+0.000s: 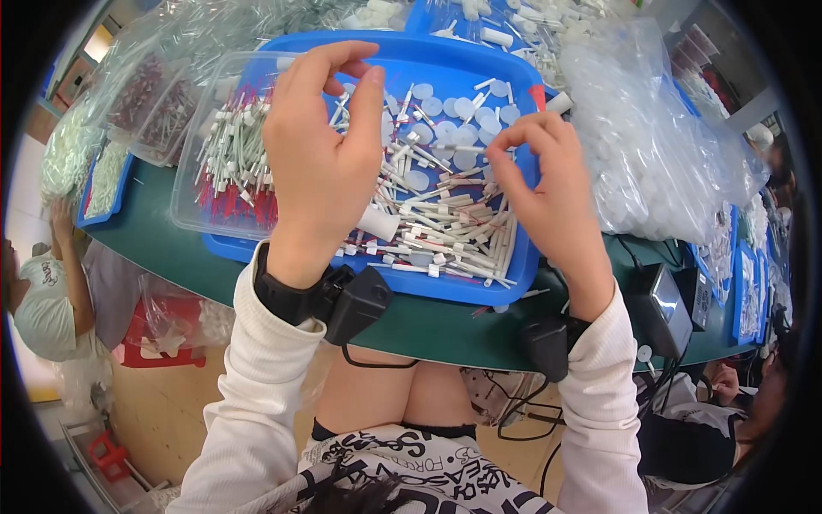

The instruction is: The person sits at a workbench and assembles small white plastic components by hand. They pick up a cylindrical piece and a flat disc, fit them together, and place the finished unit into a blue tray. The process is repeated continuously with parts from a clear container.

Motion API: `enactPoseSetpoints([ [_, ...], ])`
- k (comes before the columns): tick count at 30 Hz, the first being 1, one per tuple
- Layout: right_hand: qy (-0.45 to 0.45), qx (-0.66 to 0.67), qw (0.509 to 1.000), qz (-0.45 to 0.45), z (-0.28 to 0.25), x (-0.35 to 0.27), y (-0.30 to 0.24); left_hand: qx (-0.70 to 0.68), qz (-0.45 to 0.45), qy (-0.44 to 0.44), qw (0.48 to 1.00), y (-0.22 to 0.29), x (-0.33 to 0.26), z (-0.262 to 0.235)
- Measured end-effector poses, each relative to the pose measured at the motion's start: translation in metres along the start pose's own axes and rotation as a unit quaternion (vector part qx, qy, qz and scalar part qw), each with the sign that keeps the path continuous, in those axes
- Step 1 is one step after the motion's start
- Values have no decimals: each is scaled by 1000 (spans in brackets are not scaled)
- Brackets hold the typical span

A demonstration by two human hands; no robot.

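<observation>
Over the left part of a blue tray (pixel 394 51), my left hand (pixel 321 154) is raised with fingers curved and the thumb apart from them; nothing shows between them. My right hand (pixel 544 171), over the tray's right side, pinches a thin white stick-like part (pixel 462 148) between thumb and fingertips, its free end toward the left. Below the hands lie many thin white tube-like parts (pixel 445 236), some with red wires. Translucent round discs (pixel 447 131) are scattered farther back in the tray. A short white cylinder (pixel 378 223) rests near my left wrist.
A clear plastic box (pixel 184 201) of white connectors with red wires overlaps the tray's left side. A large clear bag (pixel 642 163) of white pieces stands at right, beside a grey device (pixel 664 308) on the green table (pixel 163 248). Other people sit at both sides.
</observation>
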State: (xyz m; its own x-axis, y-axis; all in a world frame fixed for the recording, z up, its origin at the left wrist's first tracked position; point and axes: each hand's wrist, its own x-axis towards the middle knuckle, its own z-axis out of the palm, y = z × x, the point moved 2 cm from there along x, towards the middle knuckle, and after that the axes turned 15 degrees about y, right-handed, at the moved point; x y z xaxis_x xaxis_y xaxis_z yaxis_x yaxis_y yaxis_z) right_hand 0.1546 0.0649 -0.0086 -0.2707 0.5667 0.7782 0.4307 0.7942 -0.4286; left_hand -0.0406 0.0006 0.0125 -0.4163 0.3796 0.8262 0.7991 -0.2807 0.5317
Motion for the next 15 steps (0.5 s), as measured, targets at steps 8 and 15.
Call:
enactPoseSetpoints([
  [8, 35, 297, 907, 296, -3, 4, 6, -273, -241, -121, 924, 13, -6, 8],
  [15, -26, 329, 906, 267, -1, 1, -4, -428, -333, -219, 811, 13, -6, 6],
])
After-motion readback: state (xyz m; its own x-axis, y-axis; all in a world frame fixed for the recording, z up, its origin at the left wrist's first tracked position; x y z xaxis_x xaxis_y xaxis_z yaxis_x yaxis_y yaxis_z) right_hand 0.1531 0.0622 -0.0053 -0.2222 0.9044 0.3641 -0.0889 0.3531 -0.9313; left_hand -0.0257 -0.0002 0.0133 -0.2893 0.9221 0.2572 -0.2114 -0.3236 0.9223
